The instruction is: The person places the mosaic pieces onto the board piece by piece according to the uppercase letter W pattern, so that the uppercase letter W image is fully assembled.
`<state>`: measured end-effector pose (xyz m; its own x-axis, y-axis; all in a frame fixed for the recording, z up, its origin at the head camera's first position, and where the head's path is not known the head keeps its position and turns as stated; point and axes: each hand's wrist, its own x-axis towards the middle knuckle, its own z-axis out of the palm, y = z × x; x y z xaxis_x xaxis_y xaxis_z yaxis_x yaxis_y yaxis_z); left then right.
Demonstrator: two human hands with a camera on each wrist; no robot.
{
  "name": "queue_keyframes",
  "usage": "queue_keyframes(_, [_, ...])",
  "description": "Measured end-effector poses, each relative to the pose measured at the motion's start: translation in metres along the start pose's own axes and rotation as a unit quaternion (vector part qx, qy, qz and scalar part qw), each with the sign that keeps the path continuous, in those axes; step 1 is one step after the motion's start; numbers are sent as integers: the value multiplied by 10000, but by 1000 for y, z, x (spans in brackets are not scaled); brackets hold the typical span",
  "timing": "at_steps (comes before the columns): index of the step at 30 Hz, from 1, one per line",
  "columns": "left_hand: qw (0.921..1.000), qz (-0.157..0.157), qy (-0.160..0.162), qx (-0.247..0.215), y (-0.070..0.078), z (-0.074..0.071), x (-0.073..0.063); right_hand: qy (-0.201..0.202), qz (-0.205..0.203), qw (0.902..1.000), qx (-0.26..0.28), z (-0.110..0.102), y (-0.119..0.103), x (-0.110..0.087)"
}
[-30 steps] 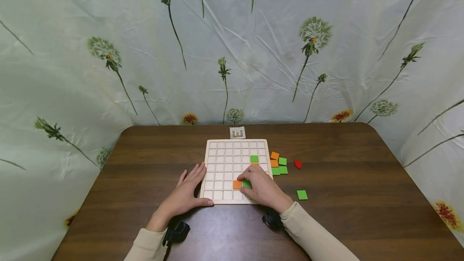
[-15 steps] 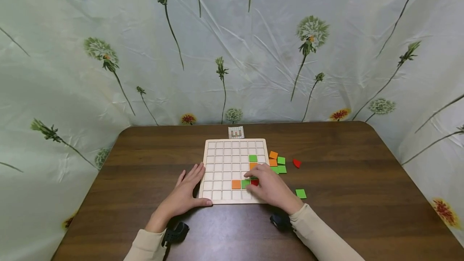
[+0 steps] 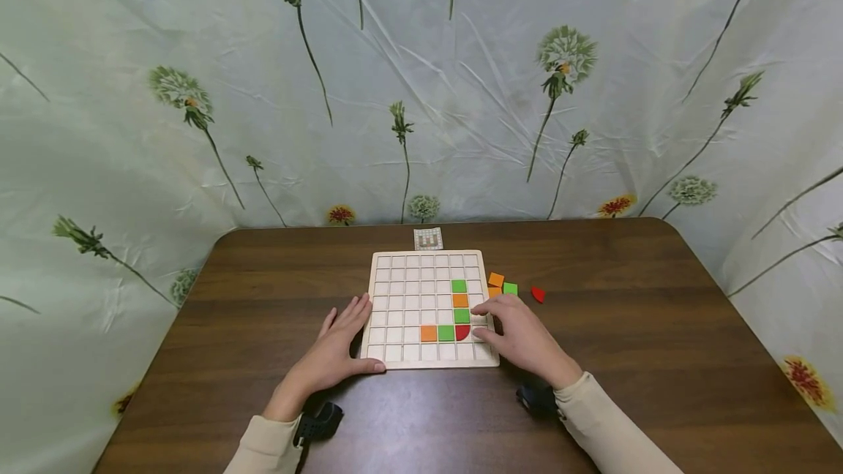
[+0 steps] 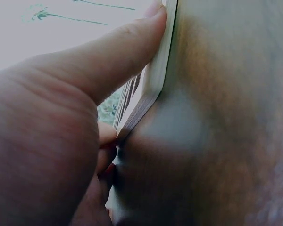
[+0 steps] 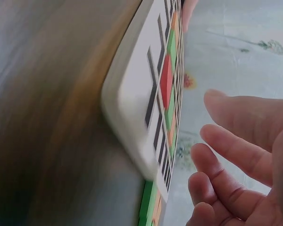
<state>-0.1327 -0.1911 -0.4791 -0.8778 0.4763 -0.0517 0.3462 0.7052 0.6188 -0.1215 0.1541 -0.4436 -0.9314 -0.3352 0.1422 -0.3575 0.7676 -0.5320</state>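
Note:
A pale wooden grid board (image 3: 398, 318) lies on the table. My left hand (image 3: 339, 346) steadies its left edge with straight fingers, the thumb (image 4: 127, 52) resting on the near corner. Set in the cells are a green tile (image 3: 459, 286), an orange tile (image 3: 460, 301), another green tile (image 3: 462, 316), and a red rounded tile (image 3: 463, 332). Left of the red one sit a green tile (image 3: 446, 333) and an orange tile (image 3: 429, 333). My right hand (image 3: 523, 335) hovers over the board's right edge with fingers apart, holding nothing; the right wrist view shows its loosely bent fingers (image 5: 236, 183).
Loose orange tiles (image 3: 496, 280) and a green tile (image 3: 510, 288) lie right of the board, partly behind my right hand. A red rounded tile (image 3: 538, 294) is further right. A small printed pattern card (image 3: 428, 239) lies beyond the board on the wooden table (image 3: 296, 262).
My right hand has let go of the red rounded tile in its cell and moved right, uncovering it and the green tile behind it. My left hand has stayed put.

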Motion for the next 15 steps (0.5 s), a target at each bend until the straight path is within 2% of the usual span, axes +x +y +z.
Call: queue_keyframes(15, [10000, -57, -3, -20, 2, -1, 0, 165, 377, 9990, -159, -26, 38, -29])
